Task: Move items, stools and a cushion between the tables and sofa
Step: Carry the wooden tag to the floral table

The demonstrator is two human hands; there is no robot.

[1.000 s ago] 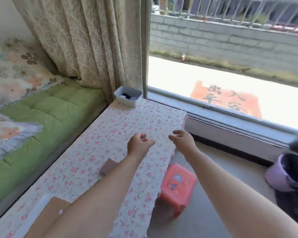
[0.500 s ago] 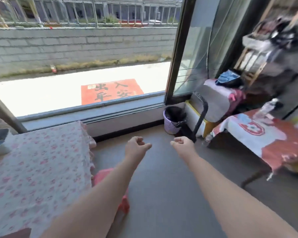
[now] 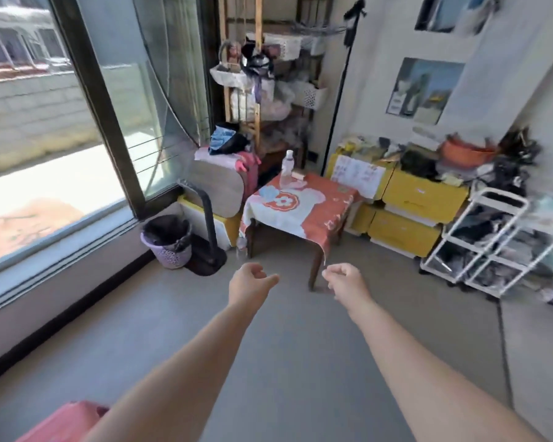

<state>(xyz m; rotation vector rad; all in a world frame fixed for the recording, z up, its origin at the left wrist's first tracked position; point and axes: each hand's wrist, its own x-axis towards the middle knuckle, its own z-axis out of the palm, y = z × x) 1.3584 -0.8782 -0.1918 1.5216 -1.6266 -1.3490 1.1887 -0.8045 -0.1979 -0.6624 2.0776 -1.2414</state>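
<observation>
A small wooden table (image 3: 313, 266) under an orange and white cloth (image 3: 297, 208) stands ahead across the grey floor. On it stand a clear plastic bottle (image 3: 287, 169) and a small brown block (image 3: 298, 175). My left hand (image 3: 248, 283) and my right hand (image 3: 345, 280) are stretched out in front of me above the floor, short of the table. Both have loosely curled fingers and hold nothing. The edge of a pink plastic stool (image 3: 64, 422) shows at the bottom left, partly behind my left arm.
A lilac waste basket (image 3: 170, 247) with a black bag and a black fan stand (image 3: 205, 237) sit by the window. Yellow storage boxes (image 3: 419, 199) line the wall. A white wire trolley (image 3: 479, 247) stands at the right. Shelves full of clutter rise behind the table.
The view has swung right, from the flowered table and green sofa, past the window, to the small orange-clothed table. Both hands stay empty and stretched out in front.
</observation>
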